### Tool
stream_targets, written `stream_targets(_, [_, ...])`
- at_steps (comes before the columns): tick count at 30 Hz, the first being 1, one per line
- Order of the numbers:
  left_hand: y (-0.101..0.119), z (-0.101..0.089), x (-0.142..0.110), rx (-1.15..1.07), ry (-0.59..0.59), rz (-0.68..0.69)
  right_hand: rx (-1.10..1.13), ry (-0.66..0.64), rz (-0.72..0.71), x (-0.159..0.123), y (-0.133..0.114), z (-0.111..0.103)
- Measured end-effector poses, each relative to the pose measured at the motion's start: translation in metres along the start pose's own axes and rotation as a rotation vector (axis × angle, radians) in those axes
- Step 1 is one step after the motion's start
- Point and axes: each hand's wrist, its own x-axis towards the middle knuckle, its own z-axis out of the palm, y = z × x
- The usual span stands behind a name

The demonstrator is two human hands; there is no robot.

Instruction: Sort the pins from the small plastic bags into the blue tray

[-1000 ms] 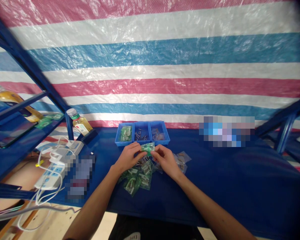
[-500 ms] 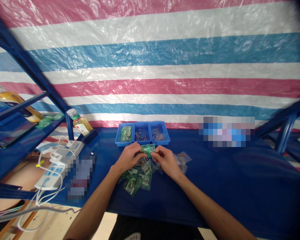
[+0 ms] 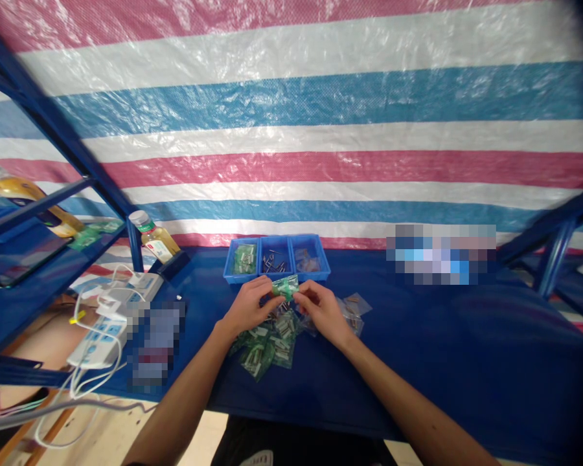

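A small green plastic bag (image 3: 285,286) is stretched between my two hands, just in front of a blue three-part bin. My left hand (image 3: 251,303) pinches its left end, and my right hand (image 3: 321,310) pinches the lower right corner. What the bag contains is too small to make out. Below my hands lies a pile of green bags (image 3: 267,346) with metal pins in them. Clear bags (image 3: 354,310) with small brownish pieces lie beside my right hand. Loose metal pins (image 3: 282,312) show partly between my hands.
The blue bin (image 3: 259,275) holds green bags on the left, loose metal pins in the middle and clear bags on the right. At left are a power strip (image 3: 97,343) with white cables, a drink bottle (image 3: 155,239) and a blue metal frame (image 3: 109,188). A striped sheet (image 3: 320,168) hangs behind.
The green bag has tilted, its right end rising a little, and shows more of its face. Both hands stay nearly in place, holding it.
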Motion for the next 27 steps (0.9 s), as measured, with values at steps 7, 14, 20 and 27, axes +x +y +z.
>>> stream_targets(7, [-0.0001, -0.0016, -0.0003, 0.001, -0.012, 0.004, 0.009, 0.002, -0.038, -0.0022, -0.0031, -0.0016])
stream_targets(14, [-0.0019, -0.0002, 0.0009, -0.005, -0.012, 0.053, -0.034, -0.034, -0.041, -0.0033, -0.0046, -0.0007])
stream_targets(20, [-0.0027, 0.0013, 0.0017, 0.001, -0.014, 0.067, -0.078, -0.003, -0.053, -0.0027, -0.0015, 0.0005])
stream_targets(27, [0.0017, -0.0008, 0.0026, 0.013, -0.044, 0.070, -0.078, 0.001, -0.074, -0.0032, -0.0051, -0.0002])
